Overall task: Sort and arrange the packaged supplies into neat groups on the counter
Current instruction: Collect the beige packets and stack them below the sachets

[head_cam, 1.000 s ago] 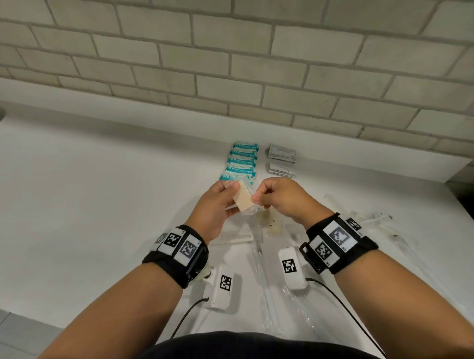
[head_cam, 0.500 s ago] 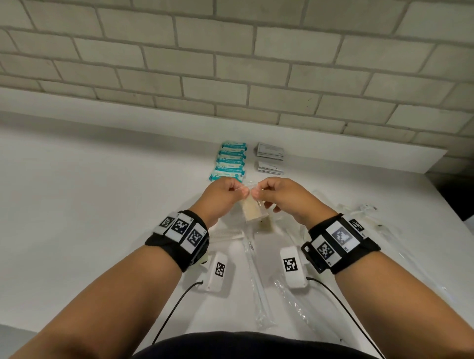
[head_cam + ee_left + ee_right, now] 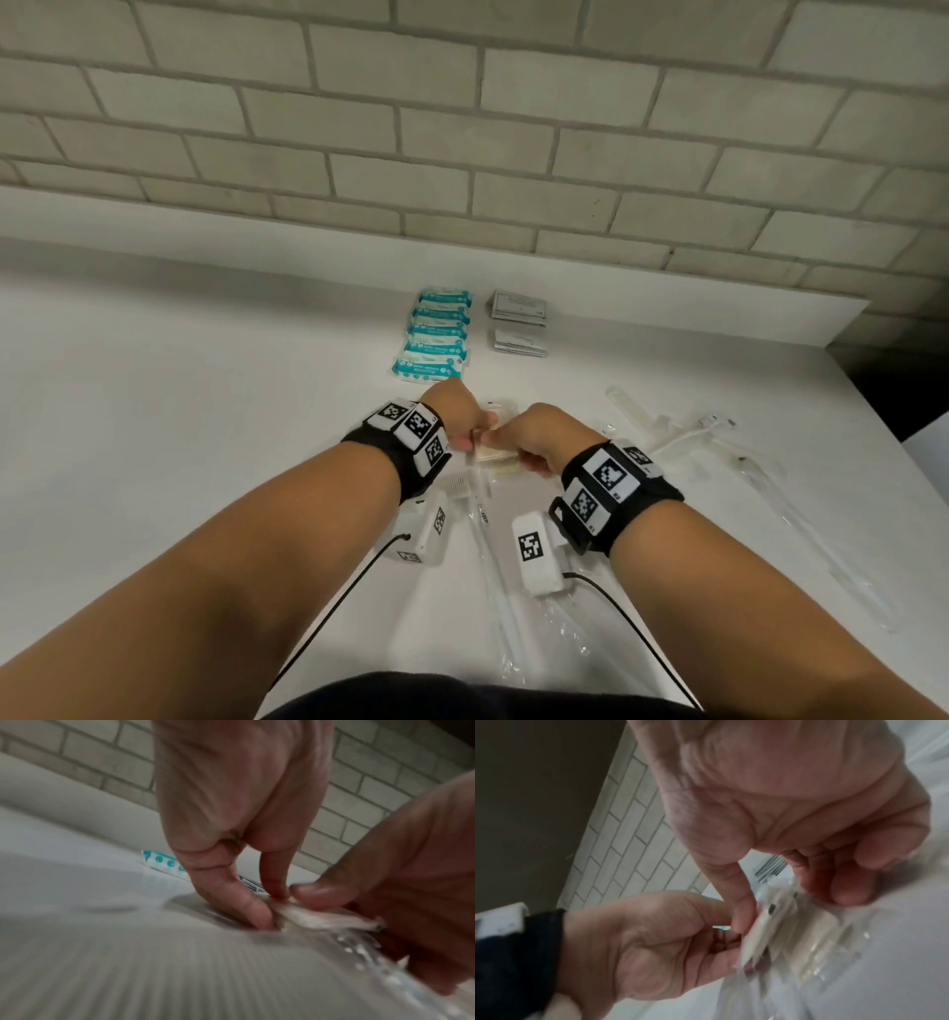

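Because both hands meet over the same small beige packet, neither is nearer: the left hand pinches its left end and the right hand its right end, each grip closed on it, so its long axis runs left to right, low over the counter, near of the teal packs.

White bench, column of teal packets, two grey card stacks, clear-wrapped tubes, beige pads
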### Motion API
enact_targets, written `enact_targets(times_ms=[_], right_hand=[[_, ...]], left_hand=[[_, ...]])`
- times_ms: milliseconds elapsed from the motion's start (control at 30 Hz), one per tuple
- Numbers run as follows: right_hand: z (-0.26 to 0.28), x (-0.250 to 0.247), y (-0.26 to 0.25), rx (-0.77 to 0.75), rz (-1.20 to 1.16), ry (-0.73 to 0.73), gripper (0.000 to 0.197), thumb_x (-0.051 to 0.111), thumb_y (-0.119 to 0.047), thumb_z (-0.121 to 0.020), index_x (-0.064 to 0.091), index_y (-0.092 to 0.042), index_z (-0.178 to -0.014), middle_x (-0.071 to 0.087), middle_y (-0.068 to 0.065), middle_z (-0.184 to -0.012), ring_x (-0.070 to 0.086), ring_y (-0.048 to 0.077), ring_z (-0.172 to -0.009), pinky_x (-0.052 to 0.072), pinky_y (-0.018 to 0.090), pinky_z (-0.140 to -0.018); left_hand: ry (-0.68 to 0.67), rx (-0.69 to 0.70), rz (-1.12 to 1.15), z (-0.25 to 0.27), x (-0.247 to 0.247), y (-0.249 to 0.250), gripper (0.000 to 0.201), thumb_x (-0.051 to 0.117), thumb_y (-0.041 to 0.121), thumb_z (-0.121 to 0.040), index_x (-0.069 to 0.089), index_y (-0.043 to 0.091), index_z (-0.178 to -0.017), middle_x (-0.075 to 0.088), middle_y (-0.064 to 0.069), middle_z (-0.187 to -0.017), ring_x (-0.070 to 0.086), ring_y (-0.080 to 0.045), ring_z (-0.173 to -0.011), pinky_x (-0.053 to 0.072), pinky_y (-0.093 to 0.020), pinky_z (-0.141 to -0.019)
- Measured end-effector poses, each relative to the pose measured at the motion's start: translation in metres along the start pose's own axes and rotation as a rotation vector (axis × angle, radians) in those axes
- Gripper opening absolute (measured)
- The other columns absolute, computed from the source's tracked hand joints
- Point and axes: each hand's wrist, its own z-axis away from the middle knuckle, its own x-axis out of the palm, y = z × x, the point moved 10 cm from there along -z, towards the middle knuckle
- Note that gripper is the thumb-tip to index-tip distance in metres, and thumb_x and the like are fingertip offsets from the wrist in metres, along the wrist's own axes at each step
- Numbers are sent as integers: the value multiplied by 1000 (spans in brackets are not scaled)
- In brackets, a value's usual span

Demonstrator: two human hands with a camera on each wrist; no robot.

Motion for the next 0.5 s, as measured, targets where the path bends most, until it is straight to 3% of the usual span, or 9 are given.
enact_targets(times_ms=[133, 200, 267, 300, 367, 433, 500], right_hand=[[-9, 6, -15, -21, 76, 0, 20, 76, -20, -73, 60, -9, -76, 55, 8, -72, 52, 20, -61, 50, 26, -63], [-8, 1, -22, -44, 102, 32, 32, 74, -14, -72, 58, -5, -98, 59, 9, -85, 60, 23, -72, 58, 34, -68], [-2, -11, -35, -138, 188, 100, 45, 68, -7, -78, 46, -8, -117, 58, 8, -100, 58, 22, -80, 52, 31, -61], [2, -19, -45, -214, 288, 159, 43, 64, -5, -79, 45, -12, -117, 59, 6, -104, 56, 22, -84, 47, 30, -66], [10, -30, -64, -368, 478, 280, 37, 59, -6, -79, 49, -20, -112, 60, 3, -107, 53, 25, -99, 38, 36, -79], [13, -23, -75, -487, 586, 305, 38, 56, -10, -80, 50, -23, -116, 61, 2, -111, 49, 27, -108, 34, 39, -84], [8, -11, -68, -510, 609, 263, 47, 56, -13, -79, 48, -23, -125, 60, 3, -118, 47, 27, -111, 35, 40, -88]], left_hand=[[-61, -34, 329, -1, 8, -8, 8, 62, 10, -90, 58, 5, -86, 61, -12, -78, 63, -25, -70, 58, -37, -79], [-87, -12, 438, 2, 7, -10, 10, 66, 10, -88, 58, 4, -89, 60, -16, -84, 60, -25, -76, 55, -42, -87], [-22, 65, 390, 1, -6, -10, 40, 72, 10, -82, 54, 6, -118, 58, -8, -105, 57, -22, -94, 50, -40, -94], [32, 109, 347, 1, -14, -8, 62, 75, 8, -79, 45, 11, -133, 53, -3, -119, 54, -20, -106, 46, -36, -99], [36, 209, 317, 4, -19, 1, 89, 77, 2, -74, 27, 18, -146, 42, 0, -137, 48, -18, -121, 39, -32, -107], [-41, 254, 316, 6, -10, 7, 97, 77, -2, -74, 19, 16, -149, 43, -2, -137, 49, -16, -119, 38, -26, -104], [-33, 232, 284, 5, -6, 5, 93, 74, -4, -77, 21, 16, -150, 50, -6, -133, 54, -16, -111, 41, -23, -97]])
